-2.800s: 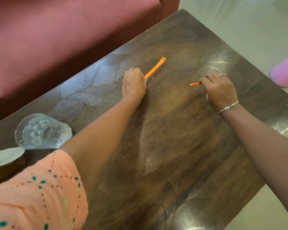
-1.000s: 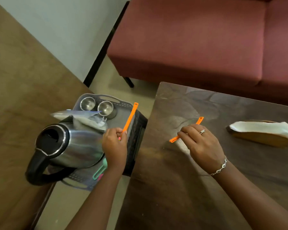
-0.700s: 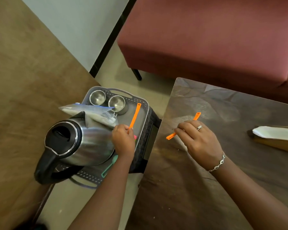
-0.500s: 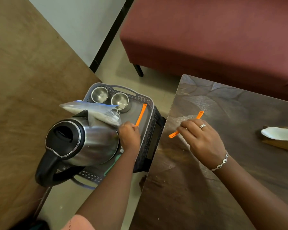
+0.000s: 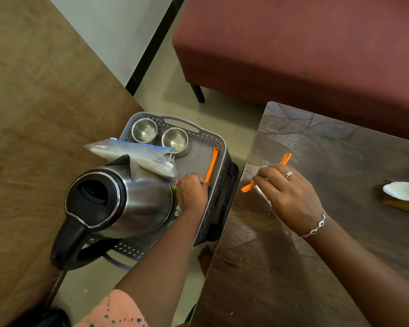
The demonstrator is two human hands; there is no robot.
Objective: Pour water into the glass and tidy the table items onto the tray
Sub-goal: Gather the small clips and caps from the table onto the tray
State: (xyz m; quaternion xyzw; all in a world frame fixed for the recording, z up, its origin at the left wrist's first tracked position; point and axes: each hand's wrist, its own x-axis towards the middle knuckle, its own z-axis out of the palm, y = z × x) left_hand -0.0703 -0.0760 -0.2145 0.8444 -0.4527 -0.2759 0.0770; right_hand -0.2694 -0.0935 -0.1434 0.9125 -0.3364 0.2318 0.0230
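A grey perforated tray point(image 5: 219, 147) stands left of the dark wooden table point(image 5: 328, 232). It carries a steel kettle point(image 5: 128, 199), two small steel cups point(image 5: 144, 129) point(image 5: 175, 139) and a clear plastic bag point(image 5: 137, 154). My left hand point(image 5: 193, 191) is inside the tray, its fingers on the lower end of an orange stick point(image 5: 211, 165) that lies along the tray's right wall. My right hand point(image 5: 288, 197) hovers over the table's left edge, gripping a second orange stick point(image 5: 285, 159) that pokes out on both sides of the fingers.
A maroon sofa point(image 5: 305, 48) stands beyond the table. A wooden holder with a white napkin point(image 5: 404, 194) sits at the table's right edge. Brown carpet point(image 5: 33, 114) covers the floor on the left. Small coloured items lie in the tray under my left hand.
I carried both orange sticks from the table's middle towards the tray. My left hand has lowered its stick into the tray until it lies flat by the right wall. The right hand hardly moved.
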